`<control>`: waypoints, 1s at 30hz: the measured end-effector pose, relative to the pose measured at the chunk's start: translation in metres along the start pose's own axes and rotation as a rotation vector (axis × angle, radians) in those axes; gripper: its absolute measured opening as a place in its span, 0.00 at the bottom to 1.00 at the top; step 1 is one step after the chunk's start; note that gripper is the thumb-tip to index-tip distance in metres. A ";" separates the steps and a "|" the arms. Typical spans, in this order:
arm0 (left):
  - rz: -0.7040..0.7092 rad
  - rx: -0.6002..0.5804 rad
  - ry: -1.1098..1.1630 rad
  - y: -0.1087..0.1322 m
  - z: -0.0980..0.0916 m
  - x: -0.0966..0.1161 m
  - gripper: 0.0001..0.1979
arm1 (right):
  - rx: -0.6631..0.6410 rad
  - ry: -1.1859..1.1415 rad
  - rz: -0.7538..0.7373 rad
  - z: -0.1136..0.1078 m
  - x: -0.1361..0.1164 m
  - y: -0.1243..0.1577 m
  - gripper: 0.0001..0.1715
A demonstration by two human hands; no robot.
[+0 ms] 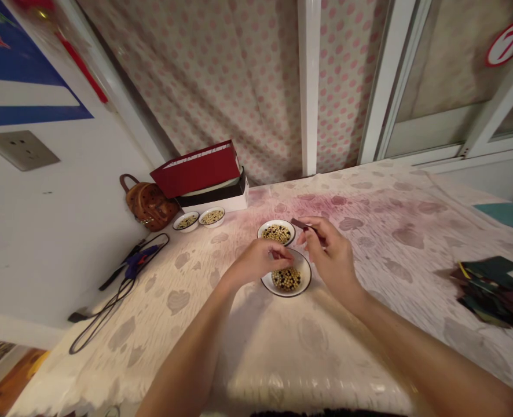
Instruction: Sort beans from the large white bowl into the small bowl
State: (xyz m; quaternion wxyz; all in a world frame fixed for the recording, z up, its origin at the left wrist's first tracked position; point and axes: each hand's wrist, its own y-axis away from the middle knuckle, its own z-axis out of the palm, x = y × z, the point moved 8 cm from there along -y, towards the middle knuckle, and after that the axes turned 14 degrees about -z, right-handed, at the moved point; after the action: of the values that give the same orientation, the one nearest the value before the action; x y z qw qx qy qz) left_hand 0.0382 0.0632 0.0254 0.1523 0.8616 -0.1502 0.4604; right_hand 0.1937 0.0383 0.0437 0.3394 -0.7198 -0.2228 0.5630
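My left hand (259, 260) is over the near white dish (307, 278), its fingertips pinched together above a mix of pale and black beans (286, 280). Whether a bean is between those fingers is too small to tell. To the right of the dishes, my right hand (328, 249) grips a thin dark brown stick (302, 224) whose flat end points left. Just behind the near dish stands a smaller white bowl (292, 229), also with pale and black beans (276, 233) in it.
Two more bean bowls, a left one (186, 228) and a right one (212, 224), stand before stacked boxes (215, 200). Left of them are a brown mini backpack (147, 202) and a corded blue tool (135, 264). Dark fabric pieces (495, 292) lie at right.
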 end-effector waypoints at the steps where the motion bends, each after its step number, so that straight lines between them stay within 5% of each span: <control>1: 0.008 0.009 -0.029 0.000 0.000 0.000 0.07 | 0.001 -0.005 0.003 0.000 0.001 0.000 0.14; 5: 0.027 0.146 -0.004 -0.010 -0.012 -0.001 0.09 | 0.010 -0.023 0.016 0.000 0.002 0.000 0.13; 9: -0.102 0.359 -0.150 -0.034 -0.033 -0.013 0.07 | 0.016 -0.032 0.029 0.000 0.003 -0.001 0.12; 18: -0.147 0.260 -0.420 -0.073 -0.020 -0.021 0.05 | 0.022 -0.032 0.046 -0.001 0.004 -0.002 0.13; 30: -0.107 0.395 -0.104 -0.055 -0.040 -0.027 0.04 | 0.017 -0.034 0.035 0.001 0.001 -0.001 0.12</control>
State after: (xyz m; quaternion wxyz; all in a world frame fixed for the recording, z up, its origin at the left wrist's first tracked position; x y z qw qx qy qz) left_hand 0.0159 0.1328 0.0170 -0.0035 0.9041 -0.0187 0.4269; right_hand 0.1932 0.0400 0.0440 0.3319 -0.7111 -0.2112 0.5827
